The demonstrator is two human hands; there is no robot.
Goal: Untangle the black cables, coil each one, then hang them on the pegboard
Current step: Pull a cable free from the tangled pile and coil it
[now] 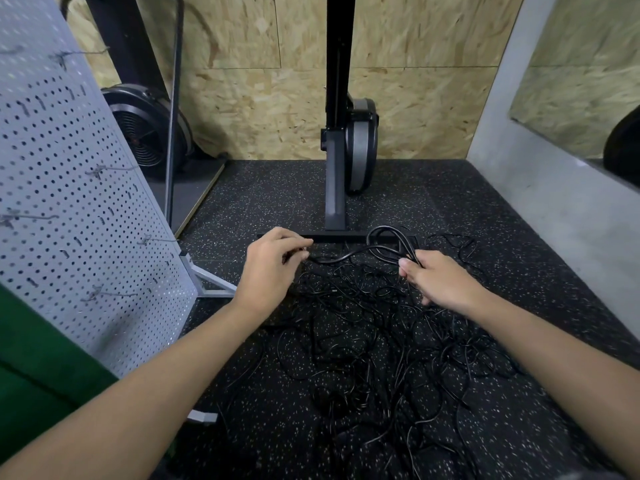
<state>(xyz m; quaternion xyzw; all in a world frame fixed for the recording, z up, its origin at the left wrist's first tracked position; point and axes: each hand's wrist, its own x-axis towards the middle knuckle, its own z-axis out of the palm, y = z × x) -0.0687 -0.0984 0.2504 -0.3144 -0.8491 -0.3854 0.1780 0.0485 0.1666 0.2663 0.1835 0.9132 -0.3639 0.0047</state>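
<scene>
Left grip (273,268) pinches the end of one thick black rubber cable (346,257), right grip (440,282) clenched on its first loops, both just above the tangled heap of thin black cables (381,358) on the floor (249,202), too knotted to count. Coiling step, I'd say; next needs slack fed across. Grey perforated metal pegboard (69,202): six bare hooks (110,169).

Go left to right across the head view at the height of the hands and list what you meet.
Pegboard → left hand, pinching one end of the looped black cable → right hand, holding its loops → concrete wall.
</scene>
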